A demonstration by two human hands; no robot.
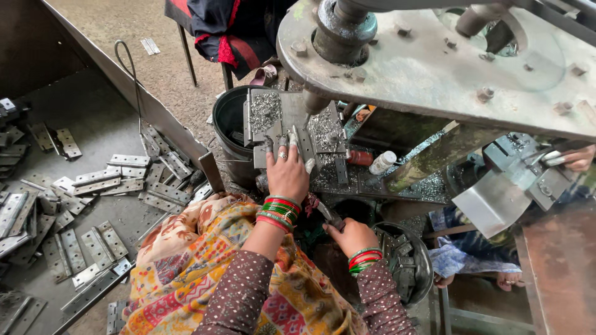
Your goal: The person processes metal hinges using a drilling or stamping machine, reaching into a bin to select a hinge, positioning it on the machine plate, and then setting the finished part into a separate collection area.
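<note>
My left hand (287,170) reaches forward onto the drill press table (282,111), fingers pressing a metal hinge (303,144) against the jig under the drill bit (309,111). Metal shavings cover the table on both sides of the jig. My right hand (351,236) is lower, near my lap, closed around a dark handle or lever (329,214) next to a round metal bowl (423,260) of hinges. Both wrists carry red and green bangles.
Many loose metal hinges (93,186) lie scattered on the floor to the left. A black bucket (228,118) stands behind the press table. The large machine head (434,62) overhangs at the top. Another person's hand (578,158) works at a second machine on the right.
</note>
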